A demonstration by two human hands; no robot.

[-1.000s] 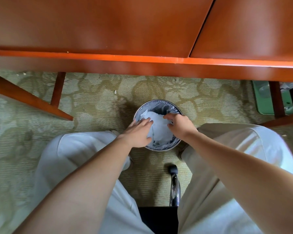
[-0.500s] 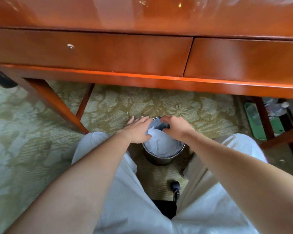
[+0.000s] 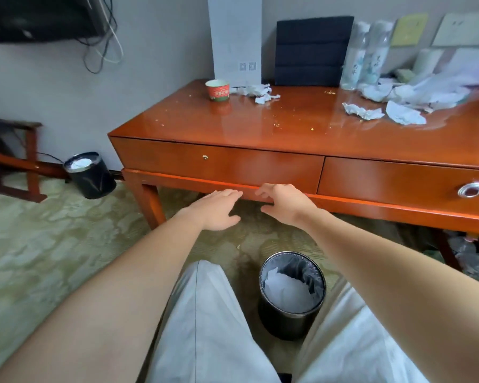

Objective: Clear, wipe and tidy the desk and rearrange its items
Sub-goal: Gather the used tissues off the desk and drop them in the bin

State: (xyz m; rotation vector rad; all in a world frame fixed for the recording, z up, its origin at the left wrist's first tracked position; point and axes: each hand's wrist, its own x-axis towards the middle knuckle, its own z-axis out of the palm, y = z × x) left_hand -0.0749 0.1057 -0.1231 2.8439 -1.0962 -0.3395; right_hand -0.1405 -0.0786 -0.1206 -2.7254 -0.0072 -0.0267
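Just before the front rail of the counter point(image 3: 260, 128), with left grip point(image 3: 216, 208) and right grip point(image 3: 285, 203) both spread, fingers apart, holding nothing: probably reaching up for litter. Best to gather the crumpled tissue point(image 3: 256, 91) beside the paper cup point(image 3: 217, 90) first, then the bigger heap point(image 3: 398, 106) far right, dropping each into the lined bin point(image 3: 292, 294) on the floor between the knees, already part-filled. Mind the bottles point(image 3: 365, 56) just behind that heap; leave crumbs point(image 3: 277, 124) for the wipe.

Beyond the fingers point(image 3: 228, 193), the surface point(image 3: 288, 128) is glossy varnished wood, strewn with crumpled paper point(image 3: 364, 111). Below them, a dark bin point(image 3: 285, 319) holds a shiny plastic liner point(image 3: 313, 275); the carpet point(image 3: 39, 244) looks woven.
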